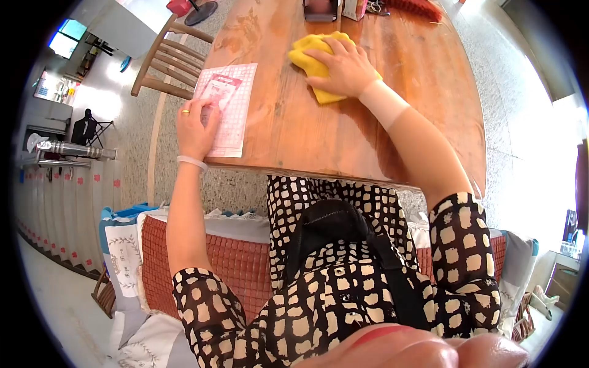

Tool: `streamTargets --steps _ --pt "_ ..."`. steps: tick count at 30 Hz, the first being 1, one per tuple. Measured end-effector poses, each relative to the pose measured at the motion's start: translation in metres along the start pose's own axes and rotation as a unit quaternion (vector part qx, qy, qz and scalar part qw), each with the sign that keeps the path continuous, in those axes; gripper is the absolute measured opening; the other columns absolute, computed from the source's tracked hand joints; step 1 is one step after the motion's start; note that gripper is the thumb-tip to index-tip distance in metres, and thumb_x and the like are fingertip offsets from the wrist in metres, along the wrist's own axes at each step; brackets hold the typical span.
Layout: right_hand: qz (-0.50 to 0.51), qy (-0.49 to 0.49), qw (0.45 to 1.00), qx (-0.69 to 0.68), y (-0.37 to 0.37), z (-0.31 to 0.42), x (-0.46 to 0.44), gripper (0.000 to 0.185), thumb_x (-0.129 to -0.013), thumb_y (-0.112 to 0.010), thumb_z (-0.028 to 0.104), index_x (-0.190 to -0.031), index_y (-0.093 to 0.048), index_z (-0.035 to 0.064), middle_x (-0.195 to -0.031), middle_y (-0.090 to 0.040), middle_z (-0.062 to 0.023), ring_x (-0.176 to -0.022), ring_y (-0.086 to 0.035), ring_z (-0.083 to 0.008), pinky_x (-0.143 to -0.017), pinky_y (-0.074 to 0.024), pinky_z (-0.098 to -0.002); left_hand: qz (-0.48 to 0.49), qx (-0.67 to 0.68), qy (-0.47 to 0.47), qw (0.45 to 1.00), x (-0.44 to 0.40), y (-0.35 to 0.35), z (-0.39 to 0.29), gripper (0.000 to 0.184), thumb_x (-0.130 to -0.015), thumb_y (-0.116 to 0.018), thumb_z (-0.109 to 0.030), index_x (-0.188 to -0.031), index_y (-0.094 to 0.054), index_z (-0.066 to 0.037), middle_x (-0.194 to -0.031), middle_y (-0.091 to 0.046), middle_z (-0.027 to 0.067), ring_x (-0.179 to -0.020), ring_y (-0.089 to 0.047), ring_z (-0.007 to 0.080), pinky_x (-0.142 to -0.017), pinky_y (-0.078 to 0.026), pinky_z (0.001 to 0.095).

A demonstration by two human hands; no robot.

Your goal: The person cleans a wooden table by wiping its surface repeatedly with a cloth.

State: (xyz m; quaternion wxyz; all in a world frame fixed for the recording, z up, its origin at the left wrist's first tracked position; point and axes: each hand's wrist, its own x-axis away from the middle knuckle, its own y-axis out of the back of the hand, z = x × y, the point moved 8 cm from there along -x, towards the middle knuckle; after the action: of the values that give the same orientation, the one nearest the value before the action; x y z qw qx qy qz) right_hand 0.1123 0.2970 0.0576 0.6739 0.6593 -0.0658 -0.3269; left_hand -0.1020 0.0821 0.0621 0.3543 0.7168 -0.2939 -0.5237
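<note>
My right hand (343, 66) lies spread on a folded yellow cloth (322, 95), pressing it against the wooden table (288, 135). My left hand (197, 129) rests at the table's left edge, on a pink-gridded white sheet (236, 126) and the lower part of a small pink-and-clear packet (219, 89) that lies on it. The fingers of my left hand are bent over the packet's edge; whether they grip it cannot be made out.
At the table's far edge are a dark holder (320, 9), a small box (354, 8), scissors (377, 8) and a red brush-like object (417, 8). A wooden chair (175, 58) stands left of the table. A bench with a red-brown mat (227, 245) is beneath me.
</note>
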Motion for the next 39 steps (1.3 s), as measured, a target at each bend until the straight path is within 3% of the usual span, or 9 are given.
streamTargets --steps 6,12,17,23,27,29,31,33,39 --pt "0.021 -0.044 0.999 -0.018 -0.020 -0.009 -0.025 0.053 -0.076 -0.056 0.051 -0.126 -0.057 0.0325 -0.135 -0.049 -0.0090 -0.124 -0.044 -0.0316 -0.102 -0.0326 -0.0493 0.012 0.006 0.008 1.000 -0.002 -0.001 0.006 0.021 -0.084 -0.064 -0.022 -0.098 -0.062 -0.007 -0.104 -0.060 0.0121 -0.096 -0.053 0.0322 -0.085 -0.043 0.0415" --pt "-0.019 0.024 0.999 -0.033 0.010 0.015 0.036 0.048 -0.076 -0.061 0.044 -0.122 -0.060 0.0286 -0.131 -0.052 -0.0079 -0.118 -0.050 -0.0297 -0.096 -0.0397 -0.0473 0.003 0.056 0.024 0.998 0.001 -0.005 0.015 0.017 -0.084 -0.063 -0.018 -0.095 -0.062 -0.004 -0.103 -0.060 0.0138 -0.096 -0.053 0.0326 -0.087 -0.042 0.0414" --pt "-0.039 0.086 0.993 -0.077 0.043 0.029 0.098 0.046 -0.073 -0.064 0.039 -0.117 -0.061 0.0253 -0.129 -0.052 -0.0084 -0.116 -0.050 -0.0303 -0.092 -0.0426 -0.0467 0.060 0.158 0.139 0.976 -0.007 -0.025 0.042 0.021 -0.086 -0.064 -0.017 -0.100 -0.063 -0.002 -0.101 -0.063 0.0114 -0.094 -0.059 0.0243 -0.083 -0.046 0.0352" --pt "-0.049 0.066 0.994 -0.073 0.047 0.038 0.107 0.047 -0.070 -0.065 0.037 -0.115 -0.062 0.0249 -0.125 -0.053 -0.0104 -0.114 -0.051 -0.0326 -0.091 -0.0414 -0.0481 0.083 0.506 0.165 0.842 -0.045 -0.015 -0.113 0.025 -0.095 -0.055 -0.025 -0.106 -0.064 -0.004 -0.100 -0.066 0.0048 -0.091 -0.061 0.0128 -0.081 -0.048 0.0273" --pt "0.000 0.018 1.000 -0.025 0.043 0.042 0.092 0.047 -0.073 -0.063 0.039 -0.116 -0.060 0.0205 -0.124 -0.054 -0.0124 -0.114 -0.051 -0.0316 -0.096 -0.0380 -0.0507 0.169 0.735 0.163 0.636 -0.070 -0.049 -0.224 0.029 -0.095 -0.054 -0.029 -0.107 -0.062 -0.004 -0.100 -0.066 0.0062 -0.091 -0.063 0.0150 -0.078 -0.049 0.0279" --pt "-0.080 -0.005 0.953 -0.291 -0.016 0.024 0.072 0.052 -0.074 -0.063 0.041 -0.123 -0.056 0.0225 -0.132 -0.048 -0.0125 -0.121 -0.045 -0.0335 -0.100 -0.0356 -0.0484 0.193 0.802 0.195 0.531 -0.089 -0.076 -0.266 0.029 -0.094 -0.055 -0.029 -0.105 -0.063 -0.004 -0.097 -0.066 0.0066 -0.088 -0.063 0.0163 -0.076 -0.049 0.0293" --pt "-0.077 0.011 0.942 -0.326 -0.027 0.016 0.056 0.056 -0.075 -0.063 0.043 -0.127 -0.053 0.0240 -0.137 -0.044 -0.0120 -0.126 -0.041 -0.0342 -0.103 -0.0331 -0.0477 0.214 0.839 0.252 0.433 -0.106 -0.108 -0.297 0.026 -0.093 -0.056 -0.026 -0.102 -0.063 -0.003 -0.093 -0.066 0.0064 -0.084 -0.063 0.0172 -0.074 -0.050 0.0308" --pt "0.003 0.058 0.989 -0.137 0.017 0.040 0.043 0.058 -0.076 -0.062 0.046 -0.129 -0.051 0.0250 -0.140 -0.042 -0.0108 -0.128 -0.039 -0.0337 -0.105 -0.0304 -0.0486 0.239 0.860 0.300 0.336 -0.116 -0.139 -0.322 0.019 -0.092 -0.054 -0.020 -0.096 -0.062 -0.004 -0.087 -0.065 0.0056 -0.078 -0.062 0.0171 -0.070 -0.049 0.0316" --pt "0.018 0.050 0.993 -0.107 0.011 0.036 0.021 0.053 -0.077 -0.061 0.047 -0.125 -0.056 0.0249 -0.138 -0.045 -0.0104 -0.128 -0.039 -0.0328 -0.104 -0.0296 -0.0487 0.230 0.821 0.380 0.359 -0.119 -0.186 -0.323 0.012 -0.092 -0.051 -0.018 -0.088 -0.060 -0.010 -0.074 -0.060 0.0014 -0.066 -0.058 0.0153 -0.061 -0.047 0.0299"
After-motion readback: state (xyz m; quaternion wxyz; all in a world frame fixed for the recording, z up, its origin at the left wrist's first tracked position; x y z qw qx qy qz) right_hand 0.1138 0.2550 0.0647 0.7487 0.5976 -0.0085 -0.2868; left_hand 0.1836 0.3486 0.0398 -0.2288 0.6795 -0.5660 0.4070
